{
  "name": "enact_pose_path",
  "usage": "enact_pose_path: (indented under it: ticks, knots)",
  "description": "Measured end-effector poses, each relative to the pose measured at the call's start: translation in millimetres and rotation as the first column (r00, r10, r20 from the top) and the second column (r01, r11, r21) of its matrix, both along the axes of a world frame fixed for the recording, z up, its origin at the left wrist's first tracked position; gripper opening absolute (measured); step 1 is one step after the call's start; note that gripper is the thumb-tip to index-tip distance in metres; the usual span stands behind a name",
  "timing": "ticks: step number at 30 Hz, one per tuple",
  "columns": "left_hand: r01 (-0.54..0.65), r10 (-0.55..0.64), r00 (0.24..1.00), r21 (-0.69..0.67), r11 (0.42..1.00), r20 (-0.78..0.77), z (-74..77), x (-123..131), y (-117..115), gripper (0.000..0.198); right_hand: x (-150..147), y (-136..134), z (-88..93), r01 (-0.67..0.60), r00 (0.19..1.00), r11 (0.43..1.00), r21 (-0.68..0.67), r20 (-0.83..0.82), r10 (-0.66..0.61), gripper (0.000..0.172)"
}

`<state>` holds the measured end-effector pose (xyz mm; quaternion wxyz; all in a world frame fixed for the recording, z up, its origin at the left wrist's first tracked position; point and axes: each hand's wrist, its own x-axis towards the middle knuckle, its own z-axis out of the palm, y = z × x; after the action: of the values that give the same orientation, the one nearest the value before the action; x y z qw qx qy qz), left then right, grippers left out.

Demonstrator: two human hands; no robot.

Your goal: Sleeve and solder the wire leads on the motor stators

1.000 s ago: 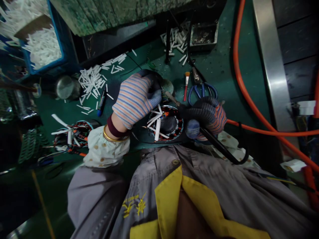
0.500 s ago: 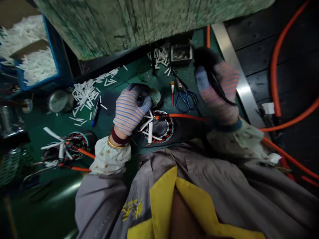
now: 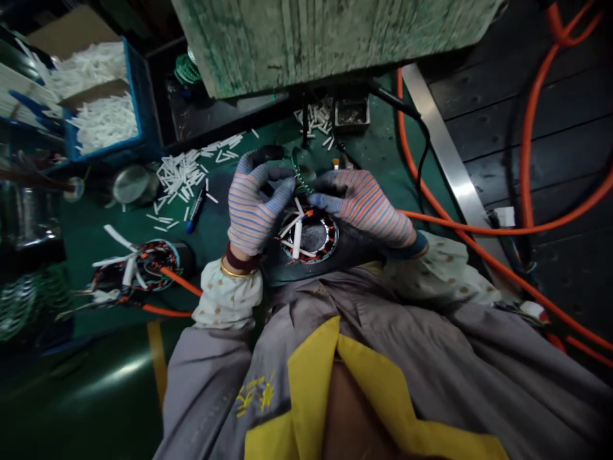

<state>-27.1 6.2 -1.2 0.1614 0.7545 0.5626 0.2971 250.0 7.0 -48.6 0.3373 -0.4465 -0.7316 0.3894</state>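
My left hand (image 3: pixel 258 201), in a striped glove with dark fingertips, is closed in a pinch on wire ends (image 3: pixel 301 188) above a wound motor stator (image 3: pixel 330 252). My right hand (image 3: pixel 366 204), gloved alike, pinches the same spot from the other side. A thin green strand (image 3: pixel 297 165) curves up between the fingertips. White sleeves (image 3: pixel 297 239) stick out over the near-left side of the stator ring. An orange cable (image 3: pixel 431 222) runs right from the stator, passing by my right hand. The fingertips partly hide the wires.
Loose white sleeves (image 3: pixel 179 176) and a blue marker (image 3: pixel 194 211) lie to the left. A second stator (image 3: pixel 179 255) stands beyond my left arm. Further back are a blue bin (image 3: pixel 138 121) of sleeves, a small metal tray (image 3: pixel 352 114), a brush (image 3: pixel 336 163) and a black cable (image 3: pixel 424 140).
My right hand has come left to meet my left hand above the stator. The dark object with a black cord that it held is out of it. The view has shifted slightly.
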Motion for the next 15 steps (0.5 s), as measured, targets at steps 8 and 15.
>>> enact_pose_path:
  ticks: [8,15]
  knots:
    - [-0.564,0.47,0.796,-0.188,0.804,-0.381,-45.3,-117,9,0.092,-16,-30,22.9,0.06,0.778,0.921,0.384,0.56,-0.284,0.047]
    - [-0.461,0.422,0.882,-0.193,0.866,-0.212,-52.8,-104,-4,0.078,6,-47,16.3,0.058,0.744,0.872,0.485,0.561,-0.362,0.053]
